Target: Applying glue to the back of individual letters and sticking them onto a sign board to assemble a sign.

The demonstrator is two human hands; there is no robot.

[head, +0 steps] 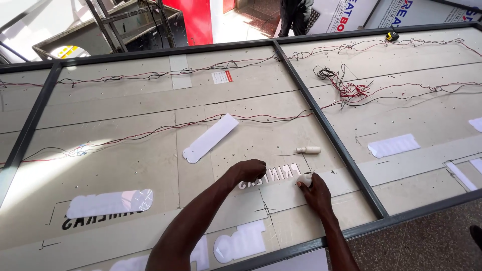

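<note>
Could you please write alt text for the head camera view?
Two bare hands press on a row of white cut-out letters on a large grey framed panel: the left hand fisted, the right hand holding a small white object. Red and black wires trail across the panel.

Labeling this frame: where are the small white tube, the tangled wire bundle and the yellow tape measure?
small white tube [308, 149], head view, mid-body.
tangled wire bundle [351, 90], head view, red knot.
yellow tape measure [392, 36], head view, its case.

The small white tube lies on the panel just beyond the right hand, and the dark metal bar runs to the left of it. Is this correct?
Not quite. In the head view the small white tube does lie on the panel just beyond the right hand, but the dark metal bar runs to the right of it, not the left.
</note>
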